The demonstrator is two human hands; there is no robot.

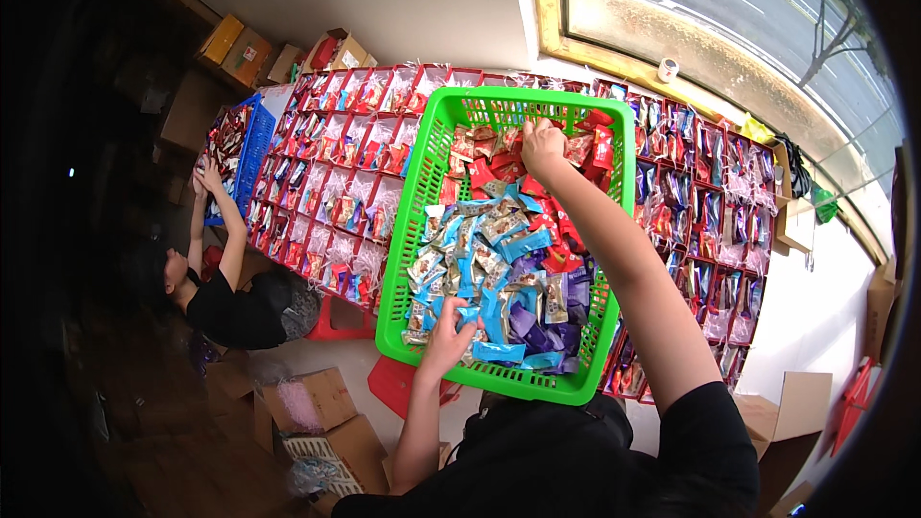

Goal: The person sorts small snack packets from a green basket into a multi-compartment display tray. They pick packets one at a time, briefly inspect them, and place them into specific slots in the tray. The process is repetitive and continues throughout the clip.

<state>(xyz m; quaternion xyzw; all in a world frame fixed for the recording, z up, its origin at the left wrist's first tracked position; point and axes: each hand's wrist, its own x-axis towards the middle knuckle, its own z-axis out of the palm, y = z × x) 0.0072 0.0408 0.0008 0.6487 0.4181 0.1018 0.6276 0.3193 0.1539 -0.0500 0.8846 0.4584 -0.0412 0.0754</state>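
A green plastic basket lies before me over rows of red gift boxes. It holds red packets, blue-and-gold packets and purple packets of wrapped sweets. My left hand is at the near left part of the basket, its fingers closed on a blue packet. My right hand reaches into the red packets at the far side; its fingertips are hidden among them, so its hold cannot be told.
At the left, a co-worker in black has both hands at a blue basket of packets. Open cardboard boxes stand on the floor, with a red stool near the green basket. A white roll sits on the window ledge.
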